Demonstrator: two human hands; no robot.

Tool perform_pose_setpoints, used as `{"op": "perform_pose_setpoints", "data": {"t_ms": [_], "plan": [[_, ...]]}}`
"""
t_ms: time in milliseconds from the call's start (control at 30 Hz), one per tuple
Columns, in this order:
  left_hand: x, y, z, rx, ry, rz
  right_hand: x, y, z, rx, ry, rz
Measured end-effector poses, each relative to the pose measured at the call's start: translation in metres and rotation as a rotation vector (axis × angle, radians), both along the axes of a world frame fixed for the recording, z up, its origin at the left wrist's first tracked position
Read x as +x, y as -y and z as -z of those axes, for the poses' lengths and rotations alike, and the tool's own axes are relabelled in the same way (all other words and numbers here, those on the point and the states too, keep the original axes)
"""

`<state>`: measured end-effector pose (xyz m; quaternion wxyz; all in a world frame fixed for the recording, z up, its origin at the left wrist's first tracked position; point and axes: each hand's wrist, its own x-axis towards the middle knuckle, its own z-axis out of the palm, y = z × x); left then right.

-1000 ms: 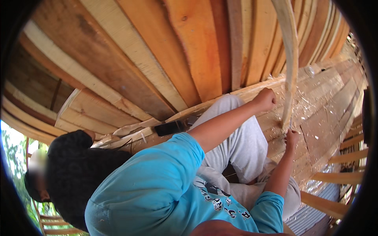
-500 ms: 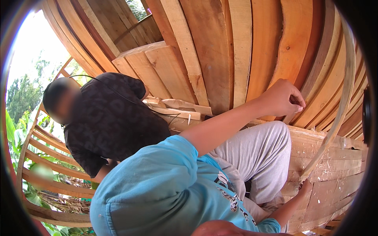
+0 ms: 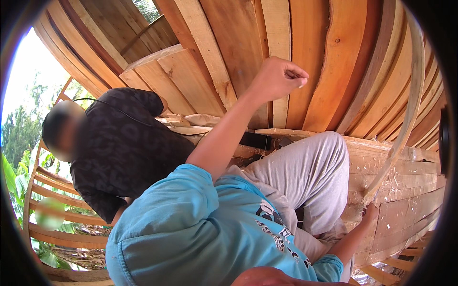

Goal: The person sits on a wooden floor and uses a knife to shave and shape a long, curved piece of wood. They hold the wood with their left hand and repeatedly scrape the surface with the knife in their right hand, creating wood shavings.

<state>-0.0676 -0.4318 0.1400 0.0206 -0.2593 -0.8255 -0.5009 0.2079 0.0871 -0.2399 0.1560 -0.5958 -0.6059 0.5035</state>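
My left arm, in a light blue sleeve, reaches up across the middle of the view. My left hand (image 3: 281, 80) is raised in front of the upright planks, touching none of them. Its fingers are curled and drawn together; a small pale spot shows at the fingertips, too small to name. Lower right, my right hand (image 3: 369, 214) is closed beside the bottom end of a long curved wooden strip (image 3: 397, 152). A thin narrow thing sticks up by its fingers, but its kind is unclear. My bent knee (image 3: 329, 152) in light grey trousers lies between the hands.
A person in a dark shirt (image 3: 129, 138) bends close on my left. Curved planks (image 3: 315, 62) form a wall ahead. Wood shavings lie on the planking (image 3: 400, 186) at right. A black object (image 3: 255, 140) and loose wood pieces (image 3: 202, 119) are beyond my knee.
My left hand has moved left and upward, away from above my knee. The black object beyond the knee has come into view. My right hand stays by the strip's end.
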Motion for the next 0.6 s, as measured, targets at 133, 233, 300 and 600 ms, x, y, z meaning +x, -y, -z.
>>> {"op": "perform_pose_setpoints", "data": {"t_ms": [133, 233, 300, 600], "plan": [[-0.006, 0.023, -0.016, 0.014, -0.086, -0.109, 0.002, 0.004, -0.002, 0.0, 0.037, -0.01], [-0.008, 0.037, -0.029, 0.035, -0.168, -0.17, 0.001, 0.005, -0.002, -0.007, 0.057, -0.016], [-0.012, 0.044, -0.035, 0.076, -0.235, -0.203, 0.002, 0.005, 0.0, -0.01, 0.04, -0.015], [-0.006, 0.061, -0.057, 0.182, -0.215, -0.283, 0.007, 0.001, 0.007, 0.043, 0.02, 0.01]]}}
